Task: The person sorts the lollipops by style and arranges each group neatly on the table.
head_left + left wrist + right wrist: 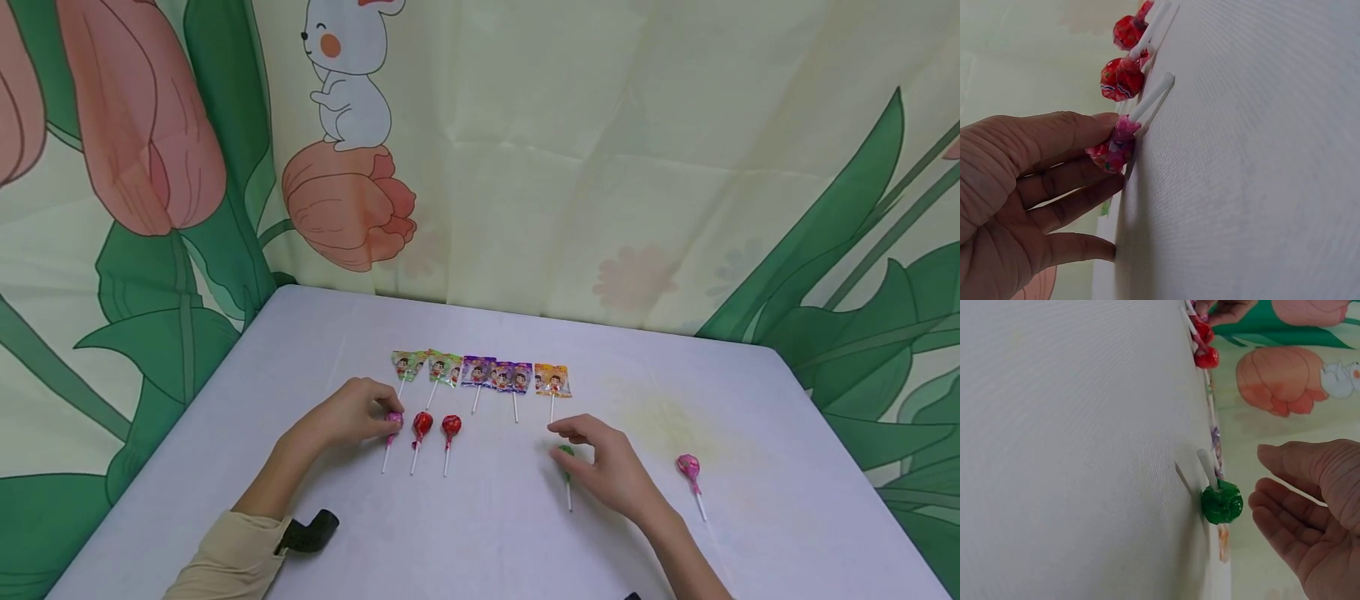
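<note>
My left hand pinches a pink lollipop by its wrapped head, thumb on one side and fingers on the other. The stick slants over the white tabletop. Beside it, two red lollipops lie in line with it. My right hand is by a green lollipop. Its thumb and fingers are spread apart, and a gap shows between fingertips and candy in the right wrist view. From the head view, the thumb overlaps part of the green candy.
Behind the hands runs a row of flat-wrapped lollipops: two green, two purple and one orange. Another pink lollipop lies at the right on the white table. A printed curtain hangs behind.
</note>
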### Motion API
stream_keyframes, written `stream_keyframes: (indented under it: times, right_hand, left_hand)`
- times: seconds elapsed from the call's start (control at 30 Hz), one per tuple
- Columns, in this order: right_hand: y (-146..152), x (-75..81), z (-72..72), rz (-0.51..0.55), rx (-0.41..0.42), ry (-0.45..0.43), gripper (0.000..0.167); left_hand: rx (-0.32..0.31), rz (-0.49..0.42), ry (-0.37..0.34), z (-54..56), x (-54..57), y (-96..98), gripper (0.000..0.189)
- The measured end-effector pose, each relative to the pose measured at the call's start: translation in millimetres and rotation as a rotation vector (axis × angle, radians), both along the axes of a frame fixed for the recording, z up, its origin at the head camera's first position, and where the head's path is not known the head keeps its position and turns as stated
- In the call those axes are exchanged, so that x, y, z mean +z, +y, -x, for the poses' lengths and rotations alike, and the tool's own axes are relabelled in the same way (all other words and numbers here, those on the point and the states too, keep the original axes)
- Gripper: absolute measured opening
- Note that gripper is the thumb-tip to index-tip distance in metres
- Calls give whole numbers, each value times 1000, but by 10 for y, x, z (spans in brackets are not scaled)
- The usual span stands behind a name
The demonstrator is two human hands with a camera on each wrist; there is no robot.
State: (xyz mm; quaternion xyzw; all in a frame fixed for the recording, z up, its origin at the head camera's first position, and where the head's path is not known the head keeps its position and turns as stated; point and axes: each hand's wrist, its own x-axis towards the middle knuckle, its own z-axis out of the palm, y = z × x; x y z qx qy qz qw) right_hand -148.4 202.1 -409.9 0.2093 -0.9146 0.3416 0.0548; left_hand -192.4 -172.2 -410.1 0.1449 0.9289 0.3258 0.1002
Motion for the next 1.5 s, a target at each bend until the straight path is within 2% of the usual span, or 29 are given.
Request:
stream_keyframes:
  times: [0.23,0.5,0.7,1.17,1.5]
  right_hand:
    - [74,-29,0,-19,-22,-29,30]
    - [126,-55,8,-6,-40,-117,28]
    - [134,-64,12,-11,-32,-116,27]
    - [132,-111,23,-24,-10,-176,26]
    - [127,-99,20,-38,2,-160,26]
  left_hand:
    - [-11,3,16,-8,2,-13,9]
    - [-11,-3,8,-9,17,-6,8]
    - [-13,4,8,-12,25,-6,8]
    - [3,-2,-10,-26,23,4,9]
    - [7,5,-10,-1,6,3,9]
